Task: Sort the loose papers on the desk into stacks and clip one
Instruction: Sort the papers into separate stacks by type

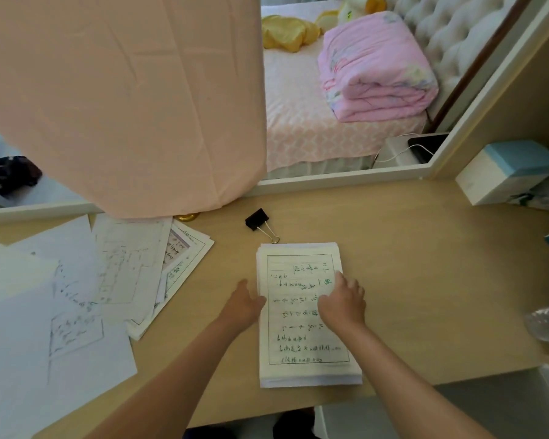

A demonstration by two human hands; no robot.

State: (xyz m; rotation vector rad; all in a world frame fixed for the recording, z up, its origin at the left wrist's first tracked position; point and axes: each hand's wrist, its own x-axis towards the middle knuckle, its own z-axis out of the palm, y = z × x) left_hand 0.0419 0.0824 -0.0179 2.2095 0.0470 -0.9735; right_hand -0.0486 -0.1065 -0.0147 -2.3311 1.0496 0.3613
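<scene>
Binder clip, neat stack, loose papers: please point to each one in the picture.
Binder clip (pixel 256 219): head view, on its black body.
Neat stack (pixel 301 370): head view, on the top sheet's lower margin.
Loose papers (pixel 76 327): head view, on a middle sheet of the pile.

You'll see a peach curtain (pixel 124 99) hanging at eleven o'clock. At one o'clock a folded pink quilt (pixel 374 68) lies on the bed (pixel 298 128). A white-and-blue box (pixel 504 172) sits at two o'clock.
</scene>
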